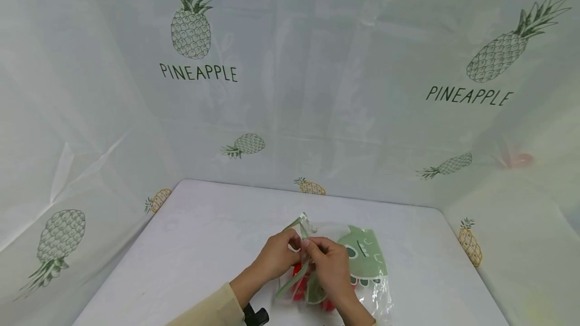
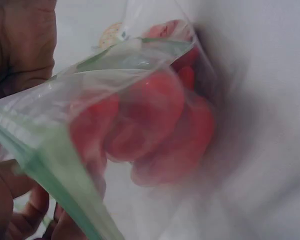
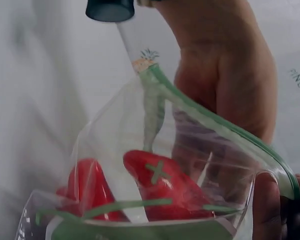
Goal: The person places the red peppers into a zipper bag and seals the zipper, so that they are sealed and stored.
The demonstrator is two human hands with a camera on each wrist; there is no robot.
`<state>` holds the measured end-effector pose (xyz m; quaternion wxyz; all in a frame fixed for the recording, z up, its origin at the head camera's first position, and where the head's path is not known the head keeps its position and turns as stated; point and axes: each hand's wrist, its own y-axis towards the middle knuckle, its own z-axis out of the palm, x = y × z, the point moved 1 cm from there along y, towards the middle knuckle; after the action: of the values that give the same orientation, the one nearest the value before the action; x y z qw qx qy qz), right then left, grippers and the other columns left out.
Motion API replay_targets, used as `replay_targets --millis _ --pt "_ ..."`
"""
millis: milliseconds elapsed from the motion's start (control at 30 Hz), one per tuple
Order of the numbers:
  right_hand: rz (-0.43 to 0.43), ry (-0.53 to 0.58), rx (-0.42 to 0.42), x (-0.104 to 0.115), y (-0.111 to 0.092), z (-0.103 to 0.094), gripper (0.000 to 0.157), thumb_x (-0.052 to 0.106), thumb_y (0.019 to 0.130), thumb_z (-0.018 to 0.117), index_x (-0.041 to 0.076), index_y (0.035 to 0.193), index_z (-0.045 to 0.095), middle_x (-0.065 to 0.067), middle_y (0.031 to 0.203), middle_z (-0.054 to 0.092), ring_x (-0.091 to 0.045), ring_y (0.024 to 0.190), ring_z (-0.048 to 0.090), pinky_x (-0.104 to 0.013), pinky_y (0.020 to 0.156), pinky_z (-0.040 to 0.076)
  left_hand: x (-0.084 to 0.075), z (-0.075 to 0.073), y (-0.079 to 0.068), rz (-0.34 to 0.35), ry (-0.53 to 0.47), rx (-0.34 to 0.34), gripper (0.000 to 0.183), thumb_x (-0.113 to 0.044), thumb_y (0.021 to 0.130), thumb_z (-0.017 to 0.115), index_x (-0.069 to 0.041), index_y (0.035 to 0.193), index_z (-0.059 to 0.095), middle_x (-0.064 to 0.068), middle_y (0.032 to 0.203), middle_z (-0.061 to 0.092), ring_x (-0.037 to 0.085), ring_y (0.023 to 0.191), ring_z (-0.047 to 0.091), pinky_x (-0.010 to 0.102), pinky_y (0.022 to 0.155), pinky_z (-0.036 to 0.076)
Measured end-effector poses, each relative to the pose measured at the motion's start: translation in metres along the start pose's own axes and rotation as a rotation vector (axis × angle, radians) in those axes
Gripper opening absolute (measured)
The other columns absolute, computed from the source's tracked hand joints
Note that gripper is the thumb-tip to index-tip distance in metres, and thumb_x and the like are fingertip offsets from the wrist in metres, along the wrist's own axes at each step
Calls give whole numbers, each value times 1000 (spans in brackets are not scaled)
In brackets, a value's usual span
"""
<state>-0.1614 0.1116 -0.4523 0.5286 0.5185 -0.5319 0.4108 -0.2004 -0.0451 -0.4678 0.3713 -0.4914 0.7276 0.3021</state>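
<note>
Both hands hold the mouth of a clear zip bag [image 2: 135, 195] with a green zip strip [image 3: 225, 125] along its opening. My left hand [image 1: 277, 255] pinches the left side of the mouth, and my right hand [image 1: 333, 268] pinches close beside it, thumb and forefinger together. Inside the bag are several glossy red rounded, tapering pieces [image 3: 167, 187]. The right wrist view shows the mouth spread apart between its two sides. Right beside the right hand lies clear plastic with a green cartoon monster face [image 1: 364, 255], partly covered by that hand.
The white table [image 1: 204, 220] stretches around the hands. Pineapple-printed sheeting [image 1: 317, 89] hangs at the back and both sides. A black device [image 1: 256, 316] sits by the left sleeve [image 1: 213, 308]. Behind the held bag, more red under plastic [image 2: 170, 30] shows in the left wrist view.
</note>
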Motion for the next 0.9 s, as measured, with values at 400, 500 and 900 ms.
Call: replay_targets --millis 400,500,900 --pt "17 -2 -59 -3 6 -8 18 16 95 79 -1 102 81 -13 84 75 -8 61 62 -28 55 61 11 -5 -2 -15 -103 57 26 -20 88 87 -12 100 66 4 109 71 18 97 74 30 70 59" --pt "21 -6 -64 -2 6 -9 18 17 95 79 1 103 82 -13 87 77 -9 62 63 -28 55 61 11 -5 -2 -15 -138 81 29 -17 87 88 -12 106 67 5 113 70 21 102 75 31 76 63" --pt "29 -37 -76 -4 7 -10 19 18 96 78 1 105 82 -12 85 76 -9 62 61 -26 55 60 14 -8 -1 11 -89 126 34 -16 91 83 -9 124 74 11 127 74 27 112 76 35 85 65"
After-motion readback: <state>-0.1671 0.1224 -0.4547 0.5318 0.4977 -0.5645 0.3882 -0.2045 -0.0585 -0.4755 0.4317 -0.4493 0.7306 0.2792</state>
